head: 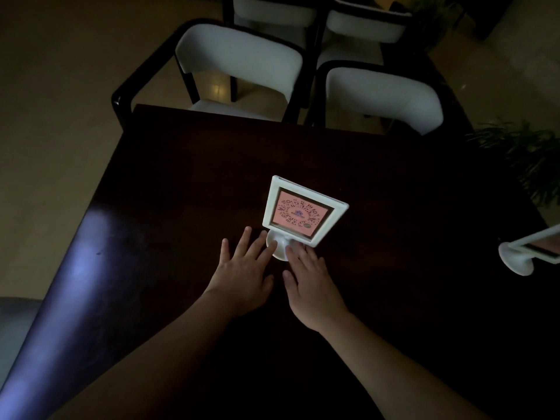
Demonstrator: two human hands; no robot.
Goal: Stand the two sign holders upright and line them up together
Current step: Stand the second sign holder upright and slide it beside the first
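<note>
So, progress: about halfway, by my judgement.
First sign holder [304, 215]: stood upright near the middle of the dark table [181, 183], pink card facing the near side.
Left hand [242, 269]: flat, fingers spread, fingertips touching the round base [280, 247]; gripping nothing.
Right hand [312, 281]: flat and spread, fingertips on the base's right side; gripping nothing.
Second sign holder [528, 254]: lay tipped over at the far right edge, well apart from the first, partly out of view.
Left to do: stand 1 holder up, then bring the 2 together in line.
</note>
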